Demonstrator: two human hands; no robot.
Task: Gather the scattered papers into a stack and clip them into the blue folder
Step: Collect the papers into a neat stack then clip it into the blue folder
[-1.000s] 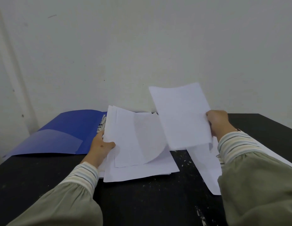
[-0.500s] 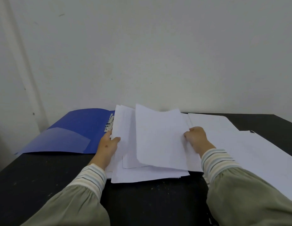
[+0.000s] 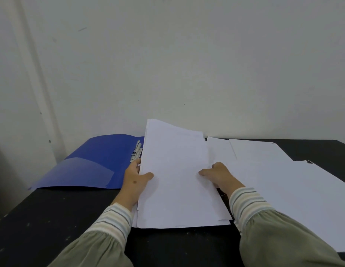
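— Papers [image 3: 179, 176] in a rough white stack at the middle of the black table [image 3: 52, 224], lying over the right half of the open blue folder [image 3: 102, 157]. Edges uneven, near corners fanned out at bottom left and bottom right.

— And the folder's right half?

— Hidden under the stack. Only the left flap visible, with its pale inner pocket, plus a strip of the metal clip [image 3: 136, 152] beside the stack's left edge. Clip too small to tell whether raised or pressed down.

— Left hand [image 3: 134, 180]?

— At the stack's left edge, thumb laid on top of the sheets, fingers out of sight below or behind them. Looks like a light pinch on the paper, though the underside stays unseen.

— Right hand [image 3: 219, 175]?

— On the stack's right edge, thumb stretched leftward across the top sheet, other fingers curled and partly covered. Pressing or gripping: cannot tell.

— More paper elsewhere?

— Loose sheets [image 3: 283, 189] spread to the right of the stack, overlapping, the nearest one running behind the right sleeve [image 3: 250, 205] and cut off at the picture's right edge. Count impossible where the sheets overlap. Small dark mark at one far corner, too tiny to identify.

— Behind all that?

— Plain pale wall [image 3: 167, 64]. Pale specks scattered over the table's near part.
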